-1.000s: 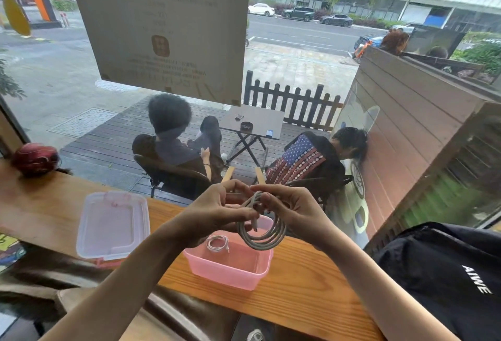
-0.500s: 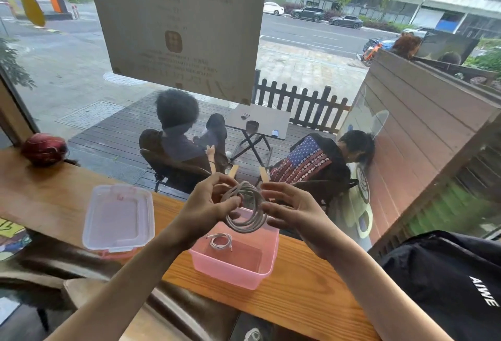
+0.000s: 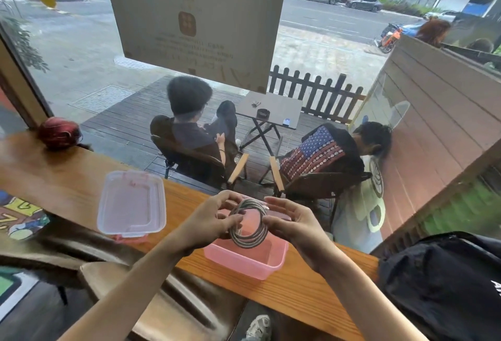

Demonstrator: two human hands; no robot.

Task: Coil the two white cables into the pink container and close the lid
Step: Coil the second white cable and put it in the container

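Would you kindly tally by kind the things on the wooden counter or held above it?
Coiled white cable, held by left hand and right hand: 1
Open pink plastic container: 1
Clear plastic lid with pink clips: 1
Dark red round object: 1
Black bag: 1
Total: 5

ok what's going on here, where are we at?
A person holds a coiled white cable in both hands, left hand and right hand, just above the open pink plastic container on the wooden counter. The coil is not yet set inside. The clear rectangular lid lies on the counter to the left, so the container isn't closed.
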